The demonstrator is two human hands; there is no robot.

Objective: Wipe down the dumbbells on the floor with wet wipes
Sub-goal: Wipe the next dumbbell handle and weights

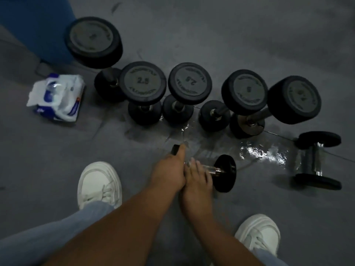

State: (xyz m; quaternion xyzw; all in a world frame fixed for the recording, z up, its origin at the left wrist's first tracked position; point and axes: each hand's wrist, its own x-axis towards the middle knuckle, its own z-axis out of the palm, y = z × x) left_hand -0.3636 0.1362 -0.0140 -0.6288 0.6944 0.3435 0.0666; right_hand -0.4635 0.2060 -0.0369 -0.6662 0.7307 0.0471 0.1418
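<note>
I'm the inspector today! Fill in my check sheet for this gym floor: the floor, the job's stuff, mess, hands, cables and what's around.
Surface: grey floor, wet shiny patch.
Job's things: small dumbbell lying down; five standing dumbbells in a row; lying dumbbell at right; wet wipes pack at left.
Clutter: nothing seen.
Grips: left hand holds the small dumbbell's end; right hand curls round its handle.
Cables: nothing sure; thin floor line, maybe a seam.
Surroundings: blue object, white shoes.
</note>
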